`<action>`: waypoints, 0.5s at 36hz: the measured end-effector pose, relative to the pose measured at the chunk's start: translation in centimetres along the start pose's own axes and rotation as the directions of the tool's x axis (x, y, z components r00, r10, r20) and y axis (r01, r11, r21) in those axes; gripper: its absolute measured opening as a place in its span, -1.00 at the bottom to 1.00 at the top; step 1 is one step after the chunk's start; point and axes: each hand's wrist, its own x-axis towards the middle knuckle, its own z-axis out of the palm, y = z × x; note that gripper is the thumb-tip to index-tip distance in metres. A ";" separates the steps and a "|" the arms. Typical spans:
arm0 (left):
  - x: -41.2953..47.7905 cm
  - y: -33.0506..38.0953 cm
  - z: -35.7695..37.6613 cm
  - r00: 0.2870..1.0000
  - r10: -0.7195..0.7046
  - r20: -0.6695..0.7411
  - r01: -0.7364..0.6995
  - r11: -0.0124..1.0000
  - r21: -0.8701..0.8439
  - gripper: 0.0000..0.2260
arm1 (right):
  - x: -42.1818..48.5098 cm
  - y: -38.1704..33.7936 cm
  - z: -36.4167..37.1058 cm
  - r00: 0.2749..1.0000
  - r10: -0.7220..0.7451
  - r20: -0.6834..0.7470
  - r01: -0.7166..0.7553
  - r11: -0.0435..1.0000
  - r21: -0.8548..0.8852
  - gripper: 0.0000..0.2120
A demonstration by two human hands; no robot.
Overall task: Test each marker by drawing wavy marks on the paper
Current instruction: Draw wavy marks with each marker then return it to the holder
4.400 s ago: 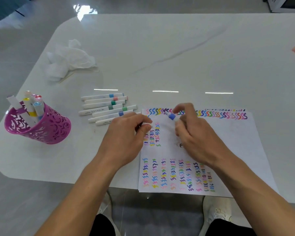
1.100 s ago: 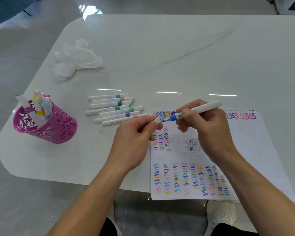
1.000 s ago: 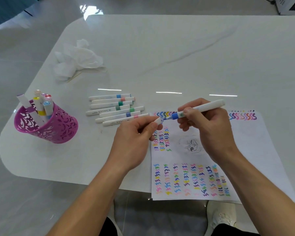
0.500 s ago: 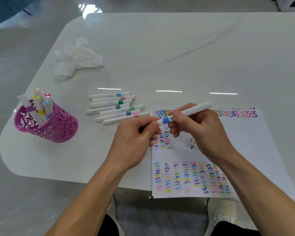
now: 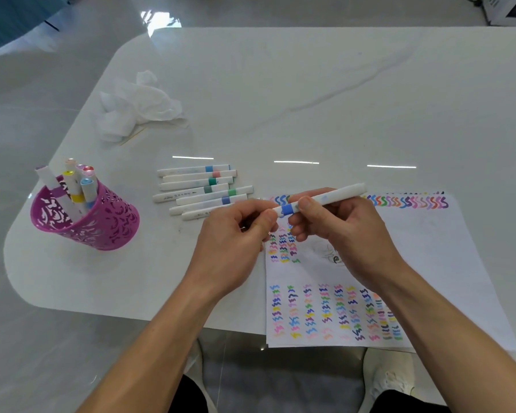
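right hand [image 5: 344,234] grip curled round blue-banded marker [image 5: 334,195], left hand [image 5: 231,236] grip pinching its left end

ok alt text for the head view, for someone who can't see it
A left hand and right hand hold a blue-banded marker between them above a paper covered in coloured wavy marks. To the left lie a row of markers and a purple cup holding more.
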 end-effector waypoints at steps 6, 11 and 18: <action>0.2 0.6 -1.3 0.992 0.047 -0.118 -0.060 0.992 -0.108 -0.91 | 0.3 0.1 0.0 0.997 0.028 -0.070 -0.037 0.992 -0.122 -0.68; 0.0 1.2 -2.9 0.962 0.122 -0.243 -0.168 0.969 -0.179 -0.89 | 0.5 0.3 0.1 0.995 0.002 -0.103 -0.021 0.981 -0.191 -0.68; -1.3 1.8 -6.1 0.838 0.357 -0.413 -0.340 0.933 0.117 -0.85 | 0.4 0.5 1.0 0.990 -0.047 -0.136 0.004 0.954 -0.299 -0.81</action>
